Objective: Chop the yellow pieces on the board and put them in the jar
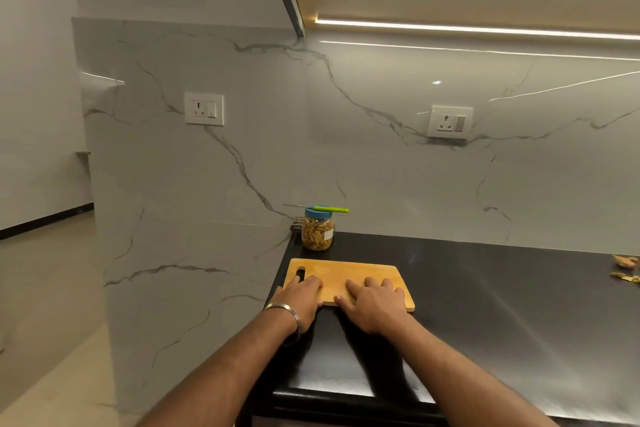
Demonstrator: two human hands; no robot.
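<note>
1. Both hands flat, fingers spread, palms down on the near edge of the wooden board [346, 274]: left hand [302, 298], right hand [375, 305]. Neither grip holds anything.
2. Board bare; yellow pieces sit inside the closed jar [317, 233] just behind it, knife [325, 208] lying across the lid.
3. Looks like setup, chopping not started.
4. Next: lift knife off, open jar, tip pieces onto board.
</note>
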